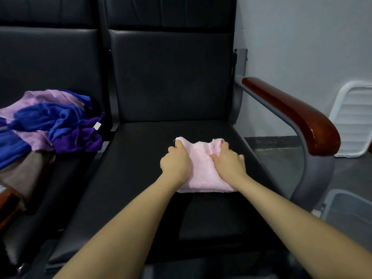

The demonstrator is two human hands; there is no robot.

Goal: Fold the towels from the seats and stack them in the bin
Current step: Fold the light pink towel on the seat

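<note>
Your pink towel [203, 168] lies on the black seat [141, 198], already folded small. You put it there because the seat is flat and gives you a firm place to fold.

Your left hand [176, 163] holds the far left corner, with its fingers [179, 146] curled around the edge. Your right hand [229, 163] sits on the right side, and its fingers [223, 148] bunch up the far right corner. You hold both far corners so you can pull that edge toward you and make one more fold, I think.

The pile of blue and purple towels [52, 123] waits on the next seat to your left. They are all mixed up, so they still need folding.

A see-through bin [348, 210] stands low on your right, past the brown armrest [291, 115]. It is close, so you can reach it easily. A white basket [352, 119] leans by the wall.
</note>
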